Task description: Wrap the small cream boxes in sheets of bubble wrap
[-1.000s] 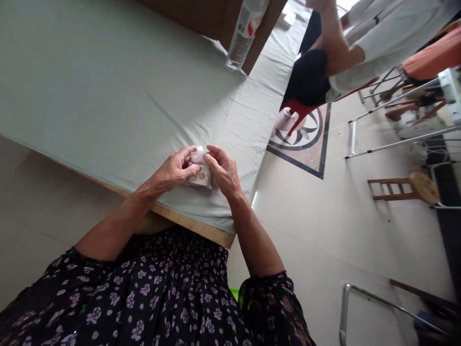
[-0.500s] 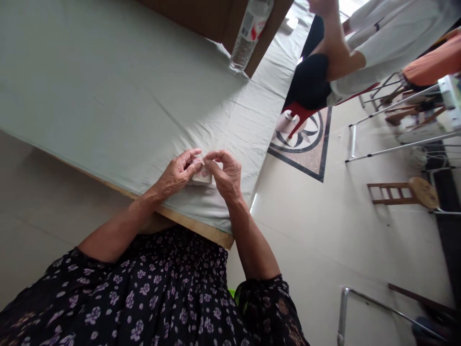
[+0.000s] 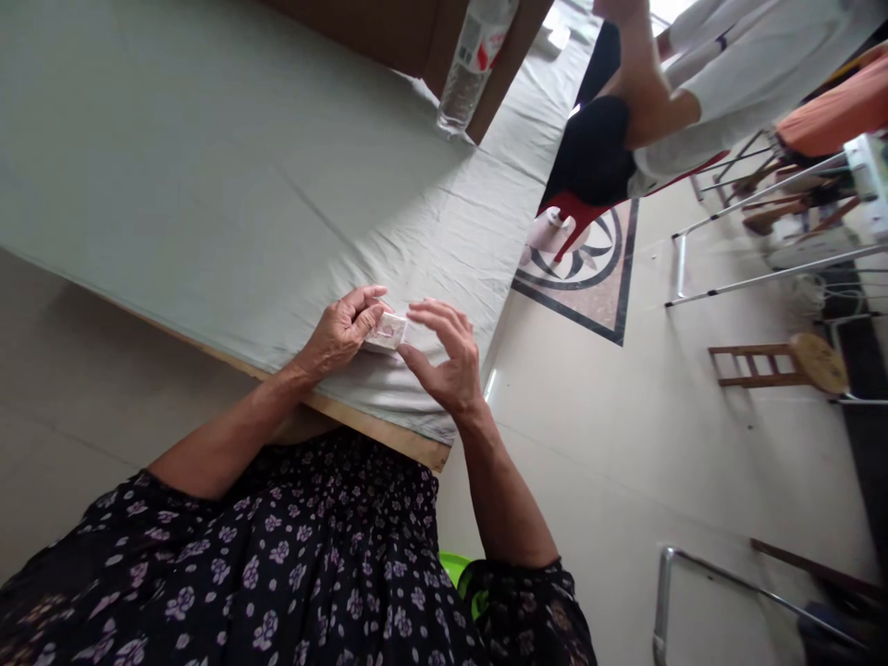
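My left hand (image 3: 343, 331) grips a small pale packet with a pink pattern (image 3: 387, 331), holding it just above the cloth near the table's near corner. The fingers curl round its left side. Right beside the packet, my right hand (image 3: 448, 356) has its fingers spread and apart, thumb tip close to the packet's right edge, holding nothing. Both forearms reach in from a dark flowered dress at the bottom of the view.
A pale green cloth (image 3: 208, 185) covers the table. A clear water bottle (image 3: 472, 60) stands by a brown cardboard box (image 3: 388, 28) at the far side. Another person in white (image 3: 728, 74) sits on a red chair (image 3: 575, 217) at the right. Metal frames and a wooden stool (image 3: 797, 365) stand on the floor.
Both hands were pinching the packet together; now my right hand has let go and opened, drawing slightly right, while my left hand keeps hold of the packet.
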Motion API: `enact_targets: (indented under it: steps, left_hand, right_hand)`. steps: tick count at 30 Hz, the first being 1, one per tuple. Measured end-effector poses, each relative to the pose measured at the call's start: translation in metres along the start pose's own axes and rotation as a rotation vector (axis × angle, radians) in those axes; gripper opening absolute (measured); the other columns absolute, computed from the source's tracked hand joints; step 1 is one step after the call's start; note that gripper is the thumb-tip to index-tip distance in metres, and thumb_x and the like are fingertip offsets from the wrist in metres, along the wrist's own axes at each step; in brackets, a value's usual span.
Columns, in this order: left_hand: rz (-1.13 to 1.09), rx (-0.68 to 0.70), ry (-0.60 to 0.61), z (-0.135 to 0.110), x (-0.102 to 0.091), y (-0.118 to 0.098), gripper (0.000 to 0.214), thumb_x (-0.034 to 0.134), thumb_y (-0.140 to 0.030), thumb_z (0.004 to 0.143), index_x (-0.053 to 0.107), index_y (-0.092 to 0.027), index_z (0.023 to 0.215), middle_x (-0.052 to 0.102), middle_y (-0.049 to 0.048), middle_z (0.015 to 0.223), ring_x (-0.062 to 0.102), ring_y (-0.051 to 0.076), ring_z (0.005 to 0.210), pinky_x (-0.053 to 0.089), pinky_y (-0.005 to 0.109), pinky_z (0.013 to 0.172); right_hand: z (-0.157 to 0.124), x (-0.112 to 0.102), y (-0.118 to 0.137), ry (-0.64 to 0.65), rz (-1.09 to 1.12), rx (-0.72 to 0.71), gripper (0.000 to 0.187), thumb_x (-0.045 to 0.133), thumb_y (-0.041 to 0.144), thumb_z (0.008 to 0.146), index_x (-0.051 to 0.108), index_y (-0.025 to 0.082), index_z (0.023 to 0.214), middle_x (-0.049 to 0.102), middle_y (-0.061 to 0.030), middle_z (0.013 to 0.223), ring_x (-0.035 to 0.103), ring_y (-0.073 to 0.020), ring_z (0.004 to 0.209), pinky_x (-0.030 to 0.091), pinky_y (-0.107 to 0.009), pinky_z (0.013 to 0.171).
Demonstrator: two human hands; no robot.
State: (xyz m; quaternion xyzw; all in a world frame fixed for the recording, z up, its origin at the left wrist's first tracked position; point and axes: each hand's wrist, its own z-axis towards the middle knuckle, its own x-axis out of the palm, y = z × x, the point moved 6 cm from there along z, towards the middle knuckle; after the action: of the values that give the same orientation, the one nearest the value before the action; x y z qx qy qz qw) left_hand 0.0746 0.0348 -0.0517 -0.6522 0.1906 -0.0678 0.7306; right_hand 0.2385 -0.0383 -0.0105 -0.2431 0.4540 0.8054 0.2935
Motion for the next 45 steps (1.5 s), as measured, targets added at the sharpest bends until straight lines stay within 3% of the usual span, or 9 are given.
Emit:
enact_targets:
  steps: [4,10,13,16,20,25,30,36,45]
  left_hand:
    - [-0.004,0.005,-0.027,-0.001,-0.001,0.001,0.049,0.062,-0.052,0.098,0.068,-0.014,0.128,0.080,0.0085,0.103,0.072,0.019,0.085,0.059,0.030,0.077]
    - [-0.030,0.053,-0.235,0.000,-0.016,0.004,0.044,0.059,-0.051,0.101,0.068,-0.018,0.130,0.079,0.0105,0.120,0.074,0.024,0.109,0.060,0.037,0.098]
    - [-0.067,0.087,-0.286,0.002,-0.018,0.012,0.043,0.059,-0.045,0.100,0.065,-0.020,0.134,0.077,0.0111,0.127,0.073,0.025,0.118,0.058,0.041,0.106]
    - [-0.034,0.117,-0.280,0.003,-0.015,0.018,0.044,0.062,-0.037,0.095,0.063,-0.019,0.136,0.074,0.0124,0.132,0.071,0.027,0.123,0.058,0.044,0.108]
    - [0.035,0.180,-0.246,0.002,-0.013,0.018,0.056,0.067,-0.029,0.085,0.061,-0.019,0.139,0.071,0.0137,0.138,0.067,0.030,0.131,0.057,0.048,0.111]
    - [0.128,0.206,-0.179,0.003,-0.011,0.016,0.066,0.071,-0.030,0.082,0.058,-0.020,0.146,0.066,0.0156,0.146,0.063,0.034,0.138,0.056,0.052,0.113]
    - [0.149,0.205,-0.131,0.004,-0.009,0.015,0.071,0.070,-0.028,0.083,0.053,-0.019,0.151,0.063,0.0172,0.150,0.060,0.034,0.141,0.053,0.054,0.118]
    - [0.079,0.154,-0.094,0.004,-0.003,0.014,0.072,0.068,-0.025,0.082,0.051,-0.018,0.152,0.069,0.0147,0.141,0.069,0.029,0.127,0.055,0.050,0.115]
    - [0.109,0.139,-0.115,0.005,-0.005,0.009,0.066,0.066,-0.027,0.080,0.057,-0.017,0.145,0.072,0.0097,0.121,0.071,0.024,0.109,0.058,0.045,0.108]
  right_hand:
    - [0.008,0.024,-0.018,0.170,0.021,0.052,0.080,0.082,0.047,0.085,0.049,0.027,0.155,0.065,-0.0138,0.150,0.061,-0.0346,0.138,0.050,-0.056,0.112]
    - [0.016,0.026,-0.020,-0.005,0.038,0.075,0.065,0.075,0.037,0.095,0.049,0.032,0.154,0.072,-0.0093,0.139,0.066,-0.0306,0.129,0.051,-0.053,0.113]
    - [0.021,0.032,-0.032,0.035,0.080,0.115,0.066,0.077,0.038,0.092,0.051,0.032,0.153,0.073,-0.0087,0.138,0.067,-0.0310,0.129,0.052,-0.054,0.113]
    - [0.019,0.043,-0.050,0.086,0.168,0.182,0.072,0.080,0.042,0.089,0.050,0.033,0.154,0.068,-0.0090,0.147,0.065,-0.0319,0.134,0.053,-0.056,0.114]
    - [0.006,0.040,-0.059,0.005,0.280,0.203,0.091,0.085,0.055,0.082,0.043,0.035,0.160,0.050,-0.0105,0.166,0.052,-0.0345,0.150,0.047,-0.059,0.121]
    - [-0.002,0.032,-0.060,-0.048,0.392,0.294,0.085,0.078,0.066,0.086,0.046,0.034,0.157,0.059,-0.0108,0.159,0.059,-0.0326,0.144,0.050,-0.057,0.118]
    - [0.000,0.039,-0.063,0.000,0.364,0.289,0.088,0.084,0.059,0.081,0.048,0.033,0.158,0.063,-0.0104,0.154,0.059,-0.0329,0.142,0.045,-0.058,0.122]
    - [-0.001,0.043,-0.068,0.009,0.262,0.317,0.076,0.078,0.045,0.088,0.049,0.032,0.156,0.071,-0.0074,0.136,0.067,-0.0267,0.126,0.049,-0.051,0.116]
    - [-0.001,0.043,-0.067,0.020,0.177,0.308,0.070,0.077,0.046,0.090,0.051,0.031,0.154,0.072,-0.0073,0.134,0.068,-0.0266,0.126,0.052,-0.051,0.114]
